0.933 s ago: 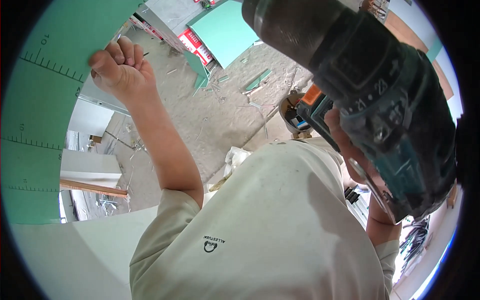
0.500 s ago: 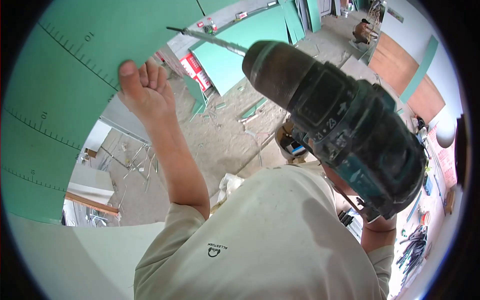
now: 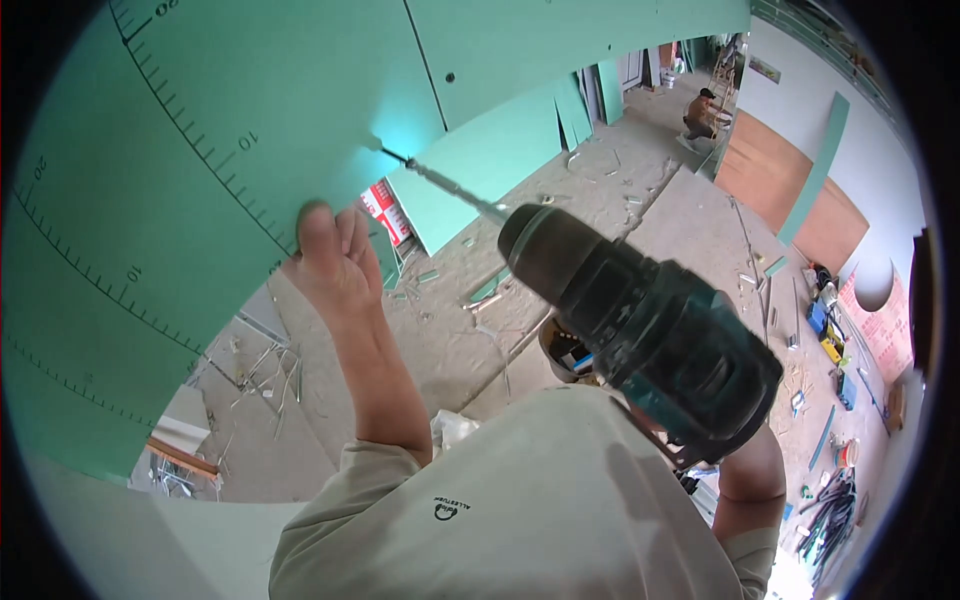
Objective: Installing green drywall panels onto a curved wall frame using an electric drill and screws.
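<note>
Since the earlier view, the dark teal cordless drill (image 3: 650,340), right-hand fingers hidden behind it, now touches its bit to the green ruled plasterboard panel (image 3: 200,150); left hand (image 3: 335,265) fingers together brace its edge.

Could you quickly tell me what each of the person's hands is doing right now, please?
Left hand: pressed against the edge of the green board, fingers curled.
Right hand: hidden behind the cordless drill; grip cannot be told.

I see a matt green plasterboard sheet (image 3: 200,130), dark scuffed plastic drill (image 3: 650,330) with metal bit (image 3: 445,190), rough dusty concrete floor (image 3: 600,200)
</note>
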`<move>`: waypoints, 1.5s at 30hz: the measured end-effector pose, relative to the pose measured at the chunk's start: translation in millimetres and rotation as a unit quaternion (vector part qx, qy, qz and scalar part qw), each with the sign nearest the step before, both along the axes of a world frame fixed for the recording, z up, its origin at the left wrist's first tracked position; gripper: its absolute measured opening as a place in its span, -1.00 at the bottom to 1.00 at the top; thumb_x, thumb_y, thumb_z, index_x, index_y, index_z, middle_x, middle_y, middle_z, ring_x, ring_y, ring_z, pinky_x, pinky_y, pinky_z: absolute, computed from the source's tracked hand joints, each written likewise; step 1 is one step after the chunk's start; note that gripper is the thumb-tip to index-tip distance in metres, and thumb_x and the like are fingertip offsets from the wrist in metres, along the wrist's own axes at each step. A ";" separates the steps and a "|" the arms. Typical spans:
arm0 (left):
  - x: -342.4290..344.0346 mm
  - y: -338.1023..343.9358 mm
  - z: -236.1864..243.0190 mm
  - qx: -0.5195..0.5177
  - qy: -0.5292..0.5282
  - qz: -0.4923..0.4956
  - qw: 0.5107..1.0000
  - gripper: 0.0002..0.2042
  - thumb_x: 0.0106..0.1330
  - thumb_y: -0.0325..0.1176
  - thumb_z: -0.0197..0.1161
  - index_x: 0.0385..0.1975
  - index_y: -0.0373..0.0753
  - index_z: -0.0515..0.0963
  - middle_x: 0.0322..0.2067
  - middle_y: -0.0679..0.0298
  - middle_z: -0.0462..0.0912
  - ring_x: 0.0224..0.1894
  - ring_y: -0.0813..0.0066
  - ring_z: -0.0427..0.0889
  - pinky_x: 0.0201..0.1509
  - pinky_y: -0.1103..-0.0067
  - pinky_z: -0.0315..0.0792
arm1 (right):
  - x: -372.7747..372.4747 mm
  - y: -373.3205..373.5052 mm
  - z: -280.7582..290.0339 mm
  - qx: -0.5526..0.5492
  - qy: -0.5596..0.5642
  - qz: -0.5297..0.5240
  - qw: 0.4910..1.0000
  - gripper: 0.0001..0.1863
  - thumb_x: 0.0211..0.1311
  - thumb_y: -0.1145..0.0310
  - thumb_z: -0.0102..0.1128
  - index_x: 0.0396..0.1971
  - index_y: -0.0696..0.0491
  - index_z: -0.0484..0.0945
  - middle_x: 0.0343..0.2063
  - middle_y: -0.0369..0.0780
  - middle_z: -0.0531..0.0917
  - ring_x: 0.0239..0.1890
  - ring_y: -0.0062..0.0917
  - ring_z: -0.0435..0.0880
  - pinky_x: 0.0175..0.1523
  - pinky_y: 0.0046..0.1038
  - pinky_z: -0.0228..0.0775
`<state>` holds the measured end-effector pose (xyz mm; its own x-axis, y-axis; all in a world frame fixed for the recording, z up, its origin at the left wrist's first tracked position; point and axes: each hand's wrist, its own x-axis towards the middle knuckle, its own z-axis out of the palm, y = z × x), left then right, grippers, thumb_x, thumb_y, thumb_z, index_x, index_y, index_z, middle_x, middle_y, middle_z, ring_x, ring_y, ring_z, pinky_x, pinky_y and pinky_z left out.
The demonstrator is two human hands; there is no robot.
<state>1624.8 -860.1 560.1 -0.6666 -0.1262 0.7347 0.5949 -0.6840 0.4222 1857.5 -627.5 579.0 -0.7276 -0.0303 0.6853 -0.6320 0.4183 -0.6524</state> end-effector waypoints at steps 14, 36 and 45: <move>2.5 -11.7 -2.3 0.011 -0.012 -0.005 1.000 -0.80 0.22 -0.35 0.46 -0.34 -0.07 0.51 -0.64 0.54 0.31 -0.67 0.80 0.12 -0.69 0.80 -0.05 | -18.6 -26.1 32.8 0.090 -0.021 -0.035 0.995 -0.81 -0.01 0.52 0.38 -0.39 0.12 0.54 -0.61 -0.29 0.51 -0.62 -0.54 0.39 -0.45 -0.50 0.27; 0.7 -32.1 -9.5 0.023 -0.025 -0.070 0.997 -0.77 0.21 -0.48 0.37 -0.16 -0.13 0.55 -0.63 0.51 0.36 -0.67 0.78 0.10 -0.69 0.79 -0.09 | -10.0 -14.3 54.6 0.265 0.004 -0.105 0.959 -0.77 -0.09 0.49 0.38 -0.36 0.13 0.60 -0.57 -0.26 0.54 -0.64 -0.50 0.40 -0.49 -0.47 0.23; 17.0 -10.3 -130.8 -0.003 -0.380 -0.013 0.925 -0.51 0.52 0.16 0.03 -0.57 -0.05 0.48 -0.81 0.50 0.26 -0.82 0.68 0.12 -0.75 0.65 -0.01 | -0.8 21.6 -29.6 0.130 0.101 -0.108 0.981 -0.65 -0.08 0.44 0.43 -0.20 0.14 0.64 -0.55 -0.25 0.65 -0.60 -0.41 0.58 -0.46 -0.43 0.39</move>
